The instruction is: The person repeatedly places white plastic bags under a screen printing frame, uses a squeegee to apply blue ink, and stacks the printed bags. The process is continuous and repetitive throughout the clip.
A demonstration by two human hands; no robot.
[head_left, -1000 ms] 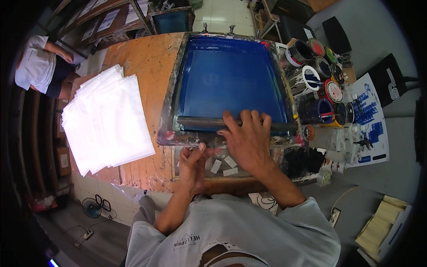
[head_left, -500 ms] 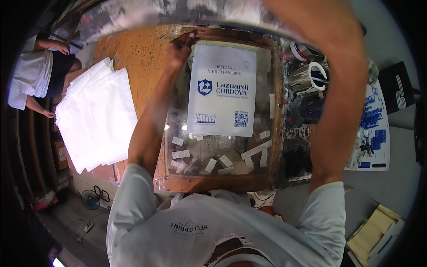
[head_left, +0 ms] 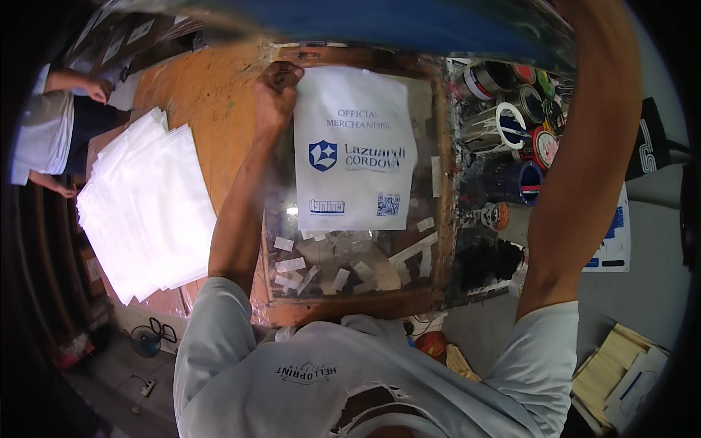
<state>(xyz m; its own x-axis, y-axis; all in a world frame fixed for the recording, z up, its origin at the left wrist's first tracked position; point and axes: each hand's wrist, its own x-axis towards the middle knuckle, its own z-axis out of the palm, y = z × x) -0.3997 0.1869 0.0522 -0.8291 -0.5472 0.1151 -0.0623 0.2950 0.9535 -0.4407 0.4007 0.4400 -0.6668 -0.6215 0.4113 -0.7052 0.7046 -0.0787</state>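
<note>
A white sheet (head_left: 358,193) with blue print lies over the glass-like panel (head_left: 328,252) of a wooden-edged board in front of me. My left hand (head_left: 277,86) is closed on the sheet's upper left corner, its fingers pinched, and the sheet ripples slightly. My right arm (head_left: 584,153) reaches up along the right side, and its hand is beyond the upper edge of the picture. A large blue panel (head_left: 416,22), looking like a printing screen, stands raised over the far side of the board; whether my right hand holds it is hidden.
To the left lies a fanned stack of blank white sheets (head_left: 150,212) on the wooden table (head_left: 212,80). Paint cans (head_left: 510,124) crowd the right side. Pale tape scraps (head_left: 339,279) dot the panel's near part. Another person (head_left: 55,131) is at the far left.
The screen-like panel has tilted up, showing its blue face. My left hand has moved slightly left and down with the sheet's corner, and the sheet now ripples. My right arm has swung outward.
</note>
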